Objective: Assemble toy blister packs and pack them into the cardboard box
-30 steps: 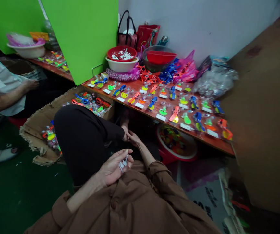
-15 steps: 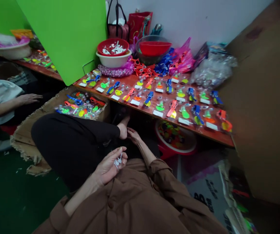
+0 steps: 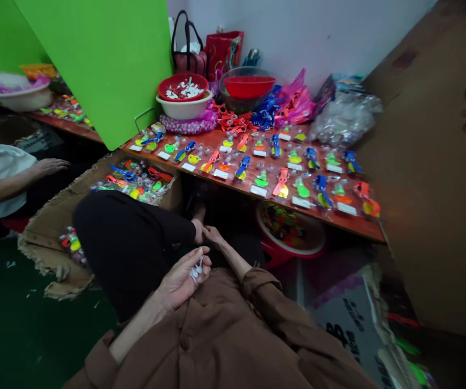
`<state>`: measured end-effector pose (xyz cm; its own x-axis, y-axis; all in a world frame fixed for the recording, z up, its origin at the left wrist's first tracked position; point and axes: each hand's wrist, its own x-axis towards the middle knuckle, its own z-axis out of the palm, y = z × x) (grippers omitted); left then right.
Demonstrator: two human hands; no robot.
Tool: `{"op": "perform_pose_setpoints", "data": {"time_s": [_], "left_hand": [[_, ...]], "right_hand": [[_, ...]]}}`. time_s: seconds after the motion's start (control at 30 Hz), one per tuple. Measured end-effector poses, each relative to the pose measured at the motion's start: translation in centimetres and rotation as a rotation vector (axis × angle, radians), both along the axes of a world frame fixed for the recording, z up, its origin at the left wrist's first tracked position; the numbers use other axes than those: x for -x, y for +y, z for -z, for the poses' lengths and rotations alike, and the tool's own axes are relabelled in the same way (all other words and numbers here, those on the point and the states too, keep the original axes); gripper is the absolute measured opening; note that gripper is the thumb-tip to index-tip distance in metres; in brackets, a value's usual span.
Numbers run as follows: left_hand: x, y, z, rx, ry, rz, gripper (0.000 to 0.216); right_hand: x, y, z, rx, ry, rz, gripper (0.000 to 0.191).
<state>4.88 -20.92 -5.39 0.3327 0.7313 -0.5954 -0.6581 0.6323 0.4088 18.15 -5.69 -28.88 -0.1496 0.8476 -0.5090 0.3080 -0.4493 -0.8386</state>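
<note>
Several small white pieces [image 3: 194,271] sit in the seated person's left hand [image 3: 182,278], its fingers half curled around them, thumb along the top. At one o'clock from it, the right hand [image 3: 213,235] is loosely folded, fingertips seemingly against the bare ankle [image 3: 198,230] (it's dim down there, so I can't tell whether they grip anything). Toward twelve, a red bowl [image 3: 164,85] of white bits stands beyond packets [image 3: 322,190] lining the table [image 3: 364,227].
</note>
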Motion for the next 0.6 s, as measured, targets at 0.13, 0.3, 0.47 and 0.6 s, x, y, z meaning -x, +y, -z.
{"op": "perform_pose_setpoints", "data": {"time_s": [0.13, 0.3, 0.47, 0.6], "left_hand": [[-0.3, -0.3, -0.1, -0.023, -0.010, -0.001, 0.019], [-0.7, -0.3, 0.3, -0.026, -0.016, -0.002, 0.019], [-1.3, 0.4, 1.2, -0.016, -0.016, 0.019, 0.018], [-1.6, 0.7, 1.5, -0.006, -0.003, 0.040, 0.018]], "right_hand": [[0.1, -1.4, 0.1, 0.028, -0.139, -0.170, 0.029], [-0.9, -2.3, -0.4, -0.009, -0.235, -0.292, 0.031], [-1.7, -0.9, -1.0, -0.059, -0.294, -0.360, 0.027], [-1.6, -0.3, -0.9, -0.085, -0.301, -0.401, 0.024]]}}
